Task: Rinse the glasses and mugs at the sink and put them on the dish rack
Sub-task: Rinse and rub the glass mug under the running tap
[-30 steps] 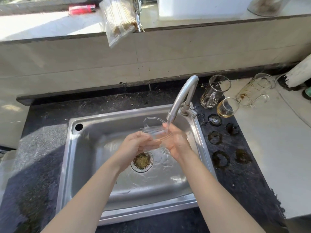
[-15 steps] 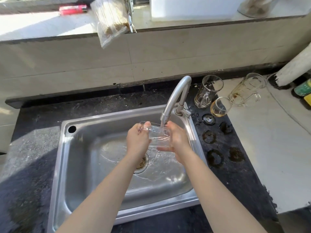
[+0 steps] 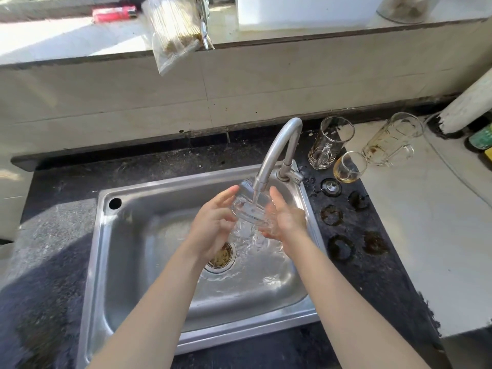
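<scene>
I hold one glass point(image 3: 249, 209) over the middle of the sink point(image 3: 127, 262), right under the tap point(image 3: 277, 145), and the water runs over it. The glass is between my two hands. My left hand point(image 3: 213, 227) curls round its left side. My right hand point(image 3: 286, 219) lies flat on its right side, fingers straight, and presses it in.

The glass is tipped over, not standing up. Its long way runs from the back edge of the sink down toward me. The thick end near me looks like the bottom, so I think the open end points to the back - but the water makes it hard to see.

I cannot see the dish rack. The other dirty ones - a mug point(image 3: 328, 142), a small glass point(image 3: 348, 167) and a tall mug point(image 3: 391, 139) - stand on the counter point(image 3: 346, 262) past the sink's back right corner, nearer my right hand.
</scene>
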{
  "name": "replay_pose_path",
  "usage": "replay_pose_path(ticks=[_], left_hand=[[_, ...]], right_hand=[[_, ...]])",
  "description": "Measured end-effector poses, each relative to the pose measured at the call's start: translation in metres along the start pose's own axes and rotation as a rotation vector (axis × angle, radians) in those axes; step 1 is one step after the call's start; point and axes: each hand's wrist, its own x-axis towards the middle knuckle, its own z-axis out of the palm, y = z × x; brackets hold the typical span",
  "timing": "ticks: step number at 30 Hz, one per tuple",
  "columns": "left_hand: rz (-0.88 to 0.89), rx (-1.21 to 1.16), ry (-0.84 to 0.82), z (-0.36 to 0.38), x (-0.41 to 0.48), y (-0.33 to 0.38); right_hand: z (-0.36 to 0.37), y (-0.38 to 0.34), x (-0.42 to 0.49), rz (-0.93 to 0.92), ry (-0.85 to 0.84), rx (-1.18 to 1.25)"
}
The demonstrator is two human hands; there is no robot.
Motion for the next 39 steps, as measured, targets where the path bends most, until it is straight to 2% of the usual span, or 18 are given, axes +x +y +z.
replay_pose_path(ticks=[2, 5, 7, 8, 11, 13, 17, 21, 24, 26, 28, 30, 34, 36, 38, 39], left_hand=[[-0.021, -0.114, 0.065, 0.01, 0.0, 0.0], [-0.029, 0.101, 0.336, 0.026, 0.008, -0.006], [-0.01, 0.135, 0.437, 0.029, 0.014, -0.007], [0.007, 0.138, 0.45, 0.028, 0.015, -0.008], [0.031, 0.174, 0.458, 0.028, 0.017, -0.011], [0.04, 0.232, 0.481, 0.028, 0.019, -0.015], [0.021, 0.272, 0.494, 0.034, 0.023, -0.009], [-0.128, 0.262, 0.466, 0.042, 0.023, 0.0], [-0.241, 0.225, 0.376, 0.041, 0.022, 0.007], [-0.239, 0.223, 0.335, 0.042, 0.021, 0.01], [-0.146, 0.25, 0.356, 0.043, 0.02, 0.011], [-0.049, 0.283, 0.372, 0.042, 0.019, 0.01], [0.098, 0.368, 0.321, 0.034, 0.009, 0.006], [0.128, 0.358, 0.31, 0.029, 0.005, 0.003], [0.127, 0.289, 0.37, 0.026, 0.004, 0.004], [0.115, 0.246, 0.415, 0.025, 0.006, 0.004]], right_hand=[[0.004, 0.001, -0.004, -0.149, 0.064, -0.097], [0.01, 0.012, -0.015, -0.39, 0.071, -0.357], [0.008, 0.017, -0.017, -0.408, 0.053, -0.453], [0.005, 0.014, -0.016, -0.333, 0.014, -0.401], [-0.009, -0.004, -0.017, 0.111, -0.248, -0.094], [-0.014, -0.009, -0.019, 0.145, -0.248, -0.162], [-0.007, -0.002, -0.027, -0.268, -0.042, -0.449], [-0.012, 0.014, -0.03, -0.625, 0.02, -0.818], [-0.02, 0.021, -0.029, -0.773, 0.026, -1.004], [-0.025, 0.023, -0.025, -0.811, 0.042, -1.009], [-0.022, 0.023, -0.026, -0.777, 0.05, -0.854], [-0.014, 0.015, -0.025, -0.651, 0.027, -0.738], [0.01, -0.017, -0.013, -0.279, -0.087, -0.869], [0.018, -0.028, -0.006, -0.148, -0.197, -0.825], [0.025, -0.034, -0.006, -0.121, -0.278, -0.722], [0.029, -0.034, -0.008, -0.162, -0.277, -0.788]])
